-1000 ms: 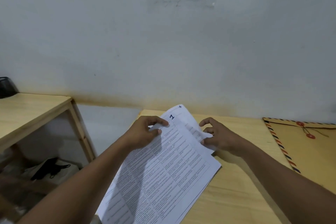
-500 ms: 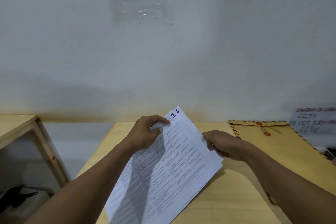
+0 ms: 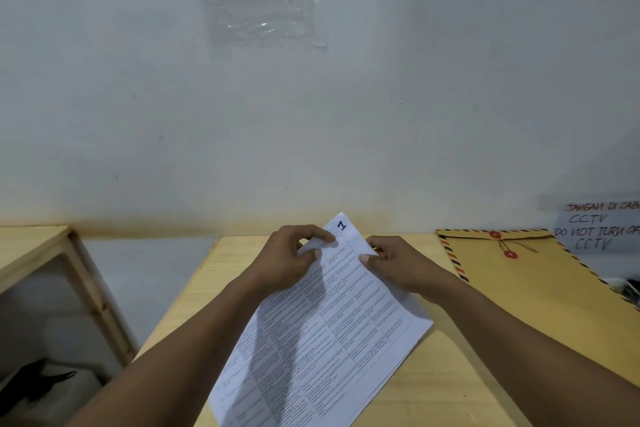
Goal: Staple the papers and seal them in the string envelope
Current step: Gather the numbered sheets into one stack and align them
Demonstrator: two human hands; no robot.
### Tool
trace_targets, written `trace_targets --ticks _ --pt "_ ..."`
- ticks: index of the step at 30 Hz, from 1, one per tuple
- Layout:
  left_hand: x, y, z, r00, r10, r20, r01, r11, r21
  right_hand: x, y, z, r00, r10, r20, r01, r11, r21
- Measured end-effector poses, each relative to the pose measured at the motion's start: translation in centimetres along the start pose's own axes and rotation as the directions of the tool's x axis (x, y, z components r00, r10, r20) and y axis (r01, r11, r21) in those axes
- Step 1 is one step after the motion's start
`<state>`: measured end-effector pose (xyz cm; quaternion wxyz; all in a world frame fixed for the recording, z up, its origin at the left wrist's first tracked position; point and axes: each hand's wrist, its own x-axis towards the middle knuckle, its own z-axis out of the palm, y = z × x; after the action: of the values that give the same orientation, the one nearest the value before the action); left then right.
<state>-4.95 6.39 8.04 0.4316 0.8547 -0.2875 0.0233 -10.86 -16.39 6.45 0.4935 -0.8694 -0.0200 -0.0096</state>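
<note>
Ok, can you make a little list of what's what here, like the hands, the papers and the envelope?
papers: printed stack, handwritten 1 at the top corner, held over the table
left hand: pinches the papers at the top edge
right hand: pinches the right edge near the top
string envelope: flat on the table, right of the papers, untouched
wall sign: handwritten, mentions CCTV
</note>
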Motion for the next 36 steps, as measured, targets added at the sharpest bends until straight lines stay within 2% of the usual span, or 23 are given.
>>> trace_targets --ticks 2,5,7,10,13,20,27,31,36 --pt "-0.1 0.2 -0.1 1.000 0.004 -0.024 -0.004 1.000 0.003 0.0 -0.2 0.2 1.000 -0.016 -0.002 0.016 1.000 0.012" --pt "-0.2 -0.2 -0.1 0.998 0.010 -0.067 -0.010 1.000 0.014 -0.3 -0.1 0.0 1.000 -0.010 0.001 0.010 0.987 0.162" --pt "-0.3 -0.5 -0.3 0.998 -0.044 -0.046 0.046 0.998 0.031 -0.7 -0.2 -0.2 1.000 -0.003 0.016 0.000 0.974 0.227" --pt "-0.1 -0.5 -0.5 0.992 -0.123 0.036 0.123 0.992 0.003 -0.5 0.0 -0.5 1.000 -0.013 -0.012 0.014 0.996 0.090" --pt "0.1 0.1 -0.1 0.995 -0.084 0.046 0.082 0.996 0.044 -0.2 -0.1 -0.7 0.999 -0.014 -0.032 0.012 0.998 -0.059" --pt "1.0 1.3 0.7 0.998 -0.042 0.041 0.038 0.995 0.095 -0.1 -0.2 -1.1 0.994 -0.071 -0.088 0.067 0.996 -0.053" --pt "0.8 1.5 1.2 0.997 -0.066 0.042 0.065 0.998 0.009 -0.1 -0.4 -1.4 0.981 -0.124 -0.151 0.114 0.991 -0.075" --pt "0.6 2.1 1.9 1.000 -0.020 0.022 0.018 0.996 0.084 0.2 -0.6 -0.5 0.974 -0.149 -0.172 0.136 0.987 -0.086" --pt "0.7 1.6 1.7 0.999 -0.016 -0.037 0.020 0.995 0.095 0.3 0.1 -1.1 0.982 -0.056 -0.180 0.050 0.998 -0.039"
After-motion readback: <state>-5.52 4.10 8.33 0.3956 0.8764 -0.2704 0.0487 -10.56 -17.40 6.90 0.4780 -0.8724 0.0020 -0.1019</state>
